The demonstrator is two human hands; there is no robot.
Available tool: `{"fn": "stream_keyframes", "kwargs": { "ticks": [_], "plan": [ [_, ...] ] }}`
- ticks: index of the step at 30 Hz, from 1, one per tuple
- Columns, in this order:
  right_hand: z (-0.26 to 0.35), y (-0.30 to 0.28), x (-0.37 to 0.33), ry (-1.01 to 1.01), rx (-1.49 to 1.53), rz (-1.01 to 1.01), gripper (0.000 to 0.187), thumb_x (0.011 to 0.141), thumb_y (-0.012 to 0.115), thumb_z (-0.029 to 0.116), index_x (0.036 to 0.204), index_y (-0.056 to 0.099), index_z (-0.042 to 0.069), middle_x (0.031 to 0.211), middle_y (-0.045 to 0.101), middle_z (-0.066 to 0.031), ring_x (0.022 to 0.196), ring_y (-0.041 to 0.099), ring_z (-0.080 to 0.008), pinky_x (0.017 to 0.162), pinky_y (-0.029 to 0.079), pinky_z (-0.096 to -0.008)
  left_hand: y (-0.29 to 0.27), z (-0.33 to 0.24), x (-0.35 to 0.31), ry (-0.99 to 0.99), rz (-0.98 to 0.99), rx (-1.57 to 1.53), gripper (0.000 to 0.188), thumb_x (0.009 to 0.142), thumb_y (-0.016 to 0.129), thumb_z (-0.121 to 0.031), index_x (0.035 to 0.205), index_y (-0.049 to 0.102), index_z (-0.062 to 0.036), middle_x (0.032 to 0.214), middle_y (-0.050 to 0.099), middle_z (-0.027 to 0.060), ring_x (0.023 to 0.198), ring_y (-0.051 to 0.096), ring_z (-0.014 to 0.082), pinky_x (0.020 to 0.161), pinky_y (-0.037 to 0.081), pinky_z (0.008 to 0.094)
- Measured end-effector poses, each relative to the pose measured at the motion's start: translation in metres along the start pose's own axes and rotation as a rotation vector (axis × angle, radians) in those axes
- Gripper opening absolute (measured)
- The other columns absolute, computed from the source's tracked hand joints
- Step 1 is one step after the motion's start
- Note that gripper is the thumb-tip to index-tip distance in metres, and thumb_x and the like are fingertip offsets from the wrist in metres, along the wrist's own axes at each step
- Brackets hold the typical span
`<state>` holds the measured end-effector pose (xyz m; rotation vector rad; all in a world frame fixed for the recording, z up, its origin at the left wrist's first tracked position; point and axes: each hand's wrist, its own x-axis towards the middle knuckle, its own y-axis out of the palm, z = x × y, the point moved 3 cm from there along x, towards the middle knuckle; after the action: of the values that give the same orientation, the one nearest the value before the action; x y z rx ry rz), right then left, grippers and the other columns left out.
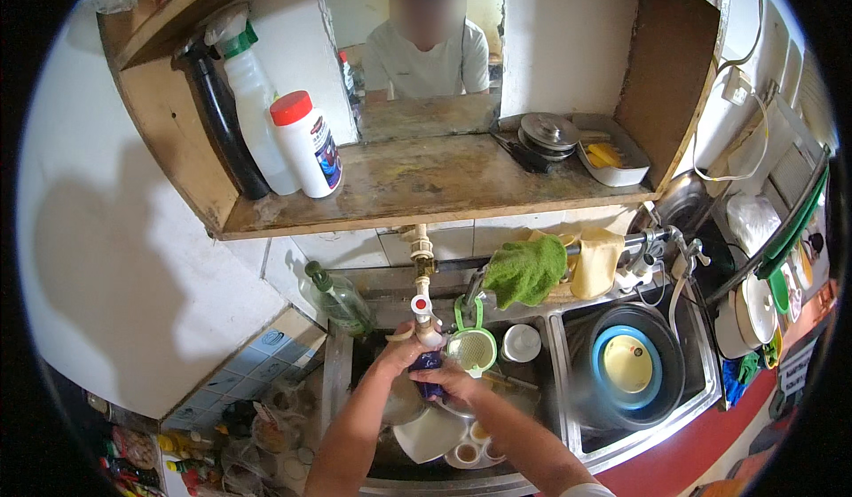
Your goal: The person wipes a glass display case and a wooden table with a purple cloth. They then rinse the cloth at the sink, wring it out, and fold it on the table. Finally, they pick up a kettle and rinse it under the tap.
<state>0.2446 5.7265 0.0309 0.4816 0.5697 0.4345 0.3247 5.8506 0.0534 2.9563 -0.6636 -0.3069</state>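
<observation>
Over the left sink basin, my left hand (401, 352) and my right hand (453, 382) close together around a dark purple object (428, 373). My fingers cover much of it, and its kind cannot be made out. It sits just below the spout of the tap (421, 305), which has a white round handle with a red centre. A green-rimmed strainer (471, 350) lies right of my hands. Beneath my arms are a white dish (429, 435) and several small cups (466, 453).
A green glass bottle (341, 300) stands behind the basin's left corner. A green cloth (525, 272) and a yellow cloth (596, 264) hang from a pipe. The right basin holds a black tub (596, 401) with a blue basin (658, 374). Overhead juts a wooden shelf (426, 176).
</observation>
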Motion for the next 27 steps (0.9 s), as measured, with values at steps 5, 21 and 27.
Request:
{"fn": "stream_keyframes", "kwargs": {
  "ticks": [5, 21, 27],
  "plan": [
    [-0.004, -0.004, 0.024, -0.181, -0.96, -0.41, 0.065, 0.078, 0.081, 0.03, 0.13, 0.056, -0.001, 0.108, 0.071, -0.0201, 0.096, 0.068, -0.0379, 0.087, 0.054, -0.0445, 0.023, -0.004, 0.001, 0.15, -0.359, 0.681, 0.032, 0.083, 0.078, -0.016, 0.105, 0.056, -0.0083, 0.092, 0.063, 0.0047, 0.088, 0.062, 0.0195, 0.08, 0.052, 0.0354],
    [0.01, 0.008, 0.001, -0.028, 0.484, 0.116, 0.047, 0.088, 0.07, 0.026, 0.125, 0.055, 0.001, 0.103, 0.07, -0.014, 0.079, 0.07, -0.0235, 0.048, 0.055, -0.0307, 0.007, 0.015, -0.033, -0.164, 0.086, -0.682, 0.061, 0.097, 0.06, -0.041, 0.145, 0.046, -0.0065, 0.137, 0.06, 0.015, 0.122, 0.06, 0.0303, 0.101, 0.051, 0.0436],
    [0.01, 0.014, -0.009, -0.015, 0.439, 0.039, 0.048, 0.088, 0.071, 0.026, 0.125, 0.053, 0.002, 0.103, 0.067, -0.0145, 0.081, 0.068, -0.0256, 0.054, 0.054, -0.0337, 0.006, 0.01, -0.022, -0.162, -0.03, -0.606, 0.054, 0.094, 0.062, -0.032, 0.141, 0.049, -0.0084, 0.128, 0.063, 0.0162, 0.113, 0.064, 0.0329, 0.101, 0.051, 0.0489]
  ]
}}
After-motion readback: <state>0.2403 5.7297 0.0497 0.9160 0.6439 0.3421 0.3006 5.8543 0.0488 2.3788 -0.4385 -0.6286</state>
